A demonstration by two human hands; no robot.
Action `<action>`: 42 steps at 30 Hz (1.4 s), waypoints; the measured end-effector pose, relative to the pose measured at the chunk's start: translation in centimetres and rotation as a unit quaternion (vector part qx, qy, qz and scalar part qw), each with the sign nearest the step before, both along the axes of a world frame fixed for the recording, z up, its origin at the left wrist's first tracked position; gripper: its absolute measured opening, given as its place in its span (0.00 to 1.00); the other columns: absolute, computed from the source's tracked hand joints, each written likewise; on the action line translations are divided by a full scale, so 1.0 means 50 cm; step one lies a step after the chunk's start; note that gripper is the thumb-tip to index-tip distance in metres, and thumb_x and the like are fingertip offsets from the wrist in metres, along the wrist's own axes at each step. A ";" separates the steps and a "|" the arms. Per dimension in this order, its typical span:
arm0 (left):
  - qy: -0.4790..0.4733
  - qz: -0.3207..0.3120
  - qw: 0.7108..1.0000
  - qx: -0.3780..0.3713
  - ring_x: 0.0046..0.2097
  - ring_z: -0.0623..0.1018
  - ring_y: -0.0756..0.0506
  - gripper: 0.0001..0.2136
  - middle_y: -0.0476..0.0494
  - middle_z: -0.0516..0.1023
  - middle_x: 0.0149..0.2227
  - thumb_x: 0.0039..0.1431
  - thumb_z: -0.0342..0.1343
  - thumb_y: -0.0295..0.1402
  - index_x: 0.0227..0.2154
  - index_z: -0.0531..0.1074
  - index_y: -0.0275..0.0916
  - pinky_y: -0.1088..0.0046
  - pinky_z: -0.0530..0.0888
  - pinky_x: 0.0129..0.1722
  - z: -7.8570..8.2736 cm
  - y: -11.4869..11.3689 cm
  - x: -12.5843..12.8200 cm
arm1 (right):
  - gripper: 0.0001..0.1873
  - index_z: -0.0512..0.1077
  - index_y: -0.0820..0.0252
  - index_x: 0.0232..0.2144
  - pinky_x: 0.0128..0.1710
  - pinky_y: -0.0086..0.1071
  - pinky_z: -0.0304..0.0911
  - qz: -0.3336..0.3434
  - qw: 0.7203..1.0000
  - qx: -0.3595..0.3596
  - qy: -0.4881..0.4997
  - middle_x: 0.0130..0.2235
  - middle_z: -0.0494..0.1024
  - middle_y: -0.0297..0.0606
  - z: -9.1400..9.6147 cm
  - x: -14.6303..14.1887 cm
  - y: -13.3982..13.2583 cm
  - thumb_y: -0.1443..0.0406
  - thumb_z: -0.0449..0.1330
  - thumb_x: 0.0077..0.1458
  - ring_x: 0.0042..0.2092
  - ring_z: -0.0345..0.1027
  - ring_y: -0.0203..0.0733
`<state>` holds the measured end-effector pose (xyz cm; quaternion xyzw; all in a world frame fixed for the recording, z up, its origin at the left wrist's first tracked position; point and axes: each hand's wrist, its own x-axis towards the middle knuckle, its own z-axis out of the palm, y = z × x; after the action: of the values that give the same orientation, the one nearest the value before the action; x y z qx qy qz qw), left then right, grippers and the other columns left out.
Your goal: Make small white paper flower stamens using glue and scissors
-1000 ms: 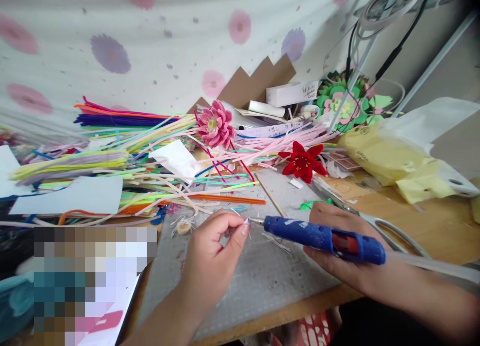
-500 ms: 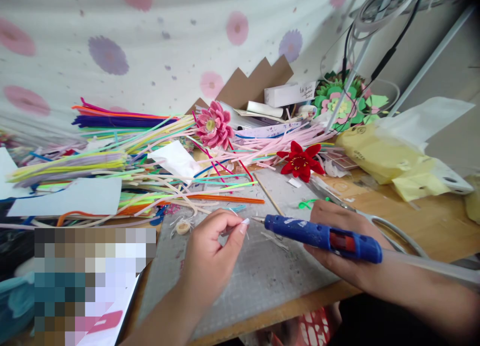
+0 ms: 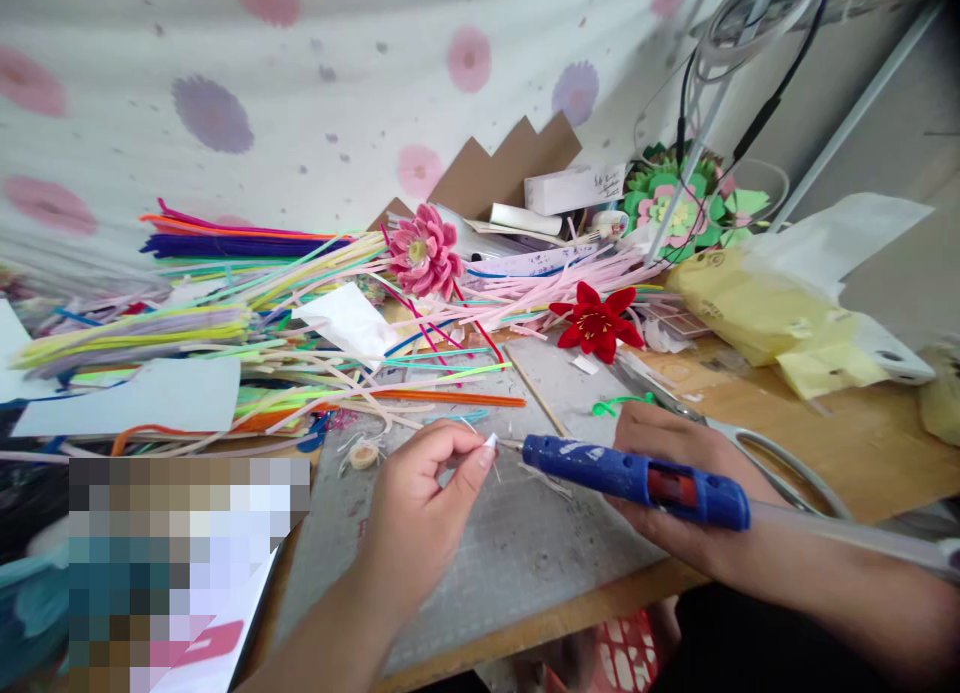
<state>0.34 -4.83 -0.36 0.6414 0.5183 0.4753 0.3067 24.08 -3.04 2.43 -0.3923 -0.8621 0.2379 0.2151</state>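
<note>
Yellow, fuzzy pipe cleaners [image 3: 206, 320] lie bundled at left; over the scuffed grey mat [image 3: 480, 578], the left hand [image 3: 424, 513] pinches a tiny white piece [image 3: 491, 440] between thumb and forefinger. Right of it, the smooth blue glue gun [image 3: 585, 467], its metal tip [image 3: 511, 444] drawn back a moment ago, is close again, seemingly within gluing reach; the right hand [image 3: 660, 435] grips its body, fingers mostly hidden.

And in comes the blue glue gun [image 3: 630, 478] again! Half a second ago its nozzle [image 3: 511, 444] stood just off the white piece [image 3: 491, 441]; now the right hand [image 3: 670, 435] has brought it back, tip right beside that piece, actual contact hard to tell.
</note>
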 end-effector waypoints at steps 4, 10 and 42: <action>0.005 0.003 1.000 0.000 0.31 0.73 0.49 0.07 0.48 0.73 0.27 0.58 0.53 0.32 0.26 0.72 0.38 0.73 0.68 0.32 0.001 0.000 0.000 | 0.06 0.64 0.58 0.24 0.30 0.32 0.59 0.006 1.000 0.004 -0.003 0.28 0.65 0.34 -0.001 0.001 0.001 0.71 0.56 0.49 0.31 0.61 0.38; 0.000 0.010 0.999 -0.045 0.30 0.72 0.49 0.09 0.49 0.73 0.26 0.57 0.54 0.36 0.25 0.72 0.38 0.74 0.68 0.31 0.002 0.002 0.000 | 0.05 0.65 0.58 0.25 0.30 0.33 0.59 -0.007 1.000 0.016 -0.005 0.29 0.66 0.35 -0.006 0.019 0.009 0.71 0.57 0.49 0.31 0.62 0.39; -0.024 -0.021 0.996 -0.079 0.32 0.73 0.48 0.09 0.49 0.76 0.27 0.58 0.55 0.37 0.26 0.73 0.39 0.73 0.68 0.33 -0.005 0.000 -0.001 | 0.05 0.65 0.59 0.25 0.31 0.34 0.59 0.007 1.000 0.018 -0.005 0.30 0.65 0.36 0.004 0.018 -0.011 0.72 0.57 0.46 0.32 0.61 0.40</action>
<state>0.30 -4.85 -0.61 0.6140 0.5332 0.4420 0.3785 25.01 -3.59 2.62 -0.3832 -0.8702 0.2222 0.2159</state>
